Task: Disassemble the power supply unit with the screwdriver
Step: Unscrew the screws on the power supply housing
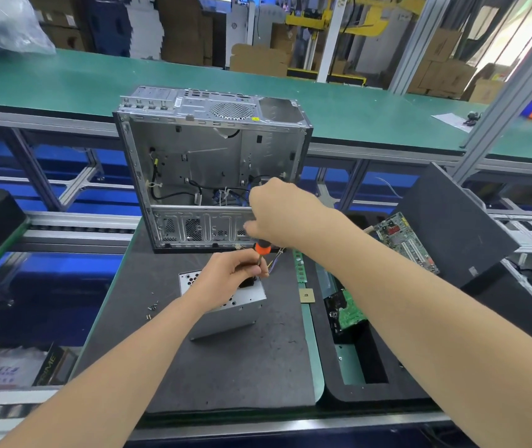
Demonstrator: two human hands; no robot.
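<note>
- The power supply unit [229, 320], a silver metal box with round vent holes on its top face, sits on the dark mat [242, 367] just in front of the open computer case [206, 156].
- The left hand [222, 279] lies on top of the box, forearm reaching in from the lower left. Its fingers are curled and its fingertips pinch the lower shaft of the screwdriver [262, 248].
- The right hand [277, 211] comes in from the right with the wrist bent down. It grips the top of the orange-and-black handle from above, fingers wrapped closed around it.
- The screwdriver stands nearly upright over the far right corner of the box; its tip is hidden behind the left fingers.
- A few loose screws [151, 310] lie on the mat left of the box.
- A motherboard [403, 240] leans to the right, well apart from the hands.
</note>
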